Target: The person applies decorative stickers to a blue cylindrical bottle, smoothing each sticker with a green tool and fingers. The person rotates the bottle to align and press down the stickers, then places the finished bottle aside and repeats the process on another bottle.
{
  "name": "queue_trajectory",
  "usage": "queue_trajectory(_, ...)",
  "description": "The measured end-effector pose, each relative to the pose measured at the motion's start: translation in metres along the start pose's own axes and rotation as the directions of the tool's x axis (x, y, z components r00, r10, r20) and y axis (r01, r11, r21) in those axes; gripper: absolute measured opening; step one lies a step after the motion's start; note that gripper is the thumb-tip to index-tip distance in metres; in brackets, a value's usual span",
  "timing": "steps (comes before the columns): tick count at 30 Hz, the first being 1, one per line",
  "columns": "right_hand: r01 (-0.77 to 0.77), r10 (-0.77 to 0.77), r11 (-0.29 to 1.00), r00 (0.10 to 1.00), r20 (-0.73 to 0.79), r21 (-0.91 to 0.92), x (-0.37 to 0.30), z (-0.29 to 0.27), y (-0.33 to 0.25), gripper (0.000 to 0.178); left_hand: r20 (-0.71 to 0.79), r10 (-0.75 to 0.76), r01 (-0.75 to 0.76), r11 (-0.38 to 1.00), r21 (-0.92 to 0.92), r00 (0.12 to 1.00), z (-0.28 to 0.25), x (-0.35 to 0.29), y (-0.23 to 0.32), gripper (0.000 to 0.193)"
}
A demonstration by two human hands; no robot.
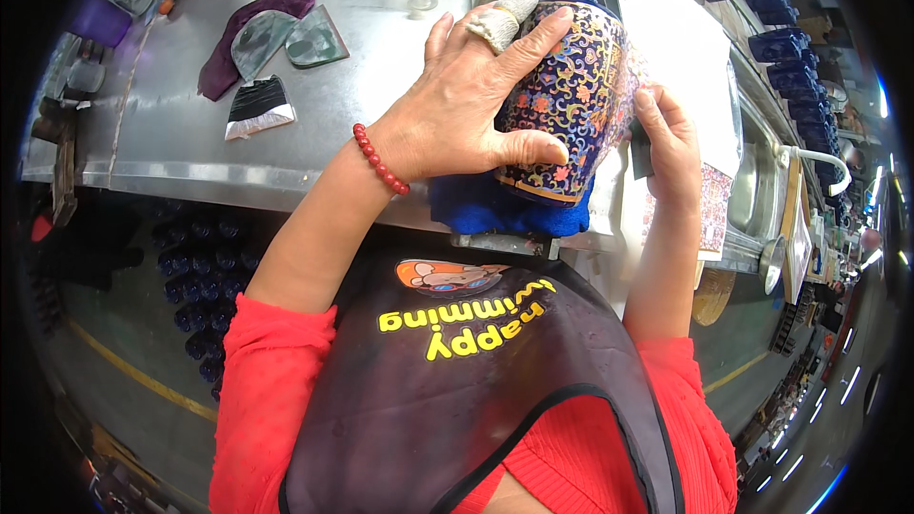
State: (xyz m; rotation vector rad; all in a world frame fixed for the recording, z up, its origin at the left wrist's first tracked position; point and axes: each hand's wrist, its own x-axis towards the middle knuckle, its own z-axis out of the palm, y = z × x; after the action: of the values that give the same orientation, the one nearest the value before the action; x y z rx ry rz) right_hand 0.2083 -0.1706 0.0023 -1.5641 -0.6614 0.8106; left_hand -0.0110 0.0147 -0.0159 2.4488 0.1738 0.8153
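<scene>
A dark blue vase (564, 95) with a colourful scroll and flower pattern lies tilted on a blue cloth (514, 214), its neck pointing away from me. My left hand (466, 100) grips it from the left, fingers spread over its upper side and thumb across its front. A pale knitted cover wraps one of that hand's fingers. At the vase's right side is my right hand (671, 138), thumb and forefinger pinched close to the patterned surface. Below that pinch, a dark green flat piece (641, 150) juts from the same hand; the other fingers are mostly hidden.
On the metal table (181, 138) lie a purple cloth (228, 52), two dark green flat pieces (317, 36) and a black-and-silver scrap (260, 108). Patterned sheets (714, 205) lie right of my right hand, before a sink (759, 195). Blue bottles (795, 48) line the far right.
</scene>
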Motion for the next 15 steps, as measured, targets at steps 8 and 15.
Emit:
queue_trajectory(8,0.077,-0.081,0.966,0.997,-0.007,-0.245,0.014,0.002,0.013,0.019,0.014,0.019,-0.018,0.999,-0.046,1.0,0.0,0.001,-0.002,0.109)
queue_trajectory(15,0.469,-0.466,0.683,0.87,0.16,-0.559,-0.016,0.019,-0.012,0.065,0.034,0.012,-0.009,0.997,-0.074,0.999,-0.003,0.004,-0.002,0.104)
